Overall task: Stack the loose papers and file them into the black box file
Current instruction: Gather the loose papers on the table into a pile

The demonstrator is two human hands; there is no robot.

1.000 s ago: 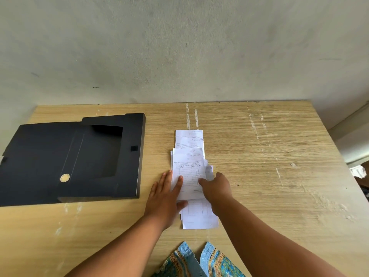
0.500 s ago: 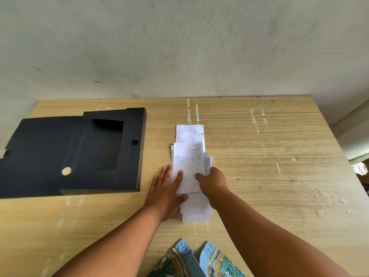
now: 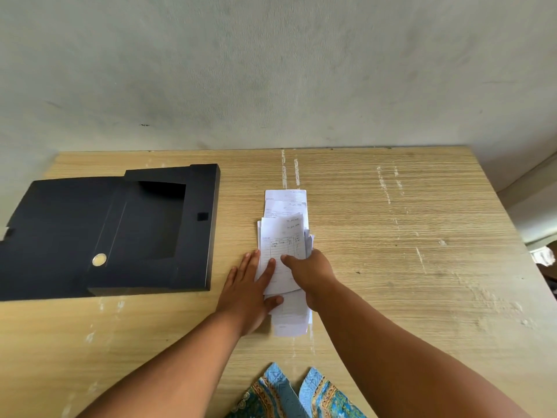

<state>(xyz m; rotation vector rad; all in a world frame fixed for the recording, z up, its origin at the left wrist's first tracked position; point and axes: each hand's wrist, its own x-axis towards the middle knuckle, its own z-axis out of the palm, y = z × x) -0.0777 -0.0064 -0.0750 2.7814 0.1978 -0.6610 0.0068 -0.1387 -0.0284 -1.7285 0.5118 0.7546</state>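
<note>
Left hand lies flat, pinning overlapping loose white paper slips mid-surface while right hand grasps their edge, squaring them; open black box file waits left.

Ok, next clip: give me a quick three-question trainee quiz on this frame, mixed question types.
1. True or false: the papers are already squared into a neat stack.
2. Multiple choice: the black box file lies (A) open, on the left of the table; (B) closed, on the right; (C) upright against the wall.
3. Short answer: which hand lies flat, fingers spread, at the papers' left edge?

Key
1. False: sheets are staggered, poking out at the far and near ends.
2. A
3. The left hand; the right hand grips the sheets from the right side.
</note>
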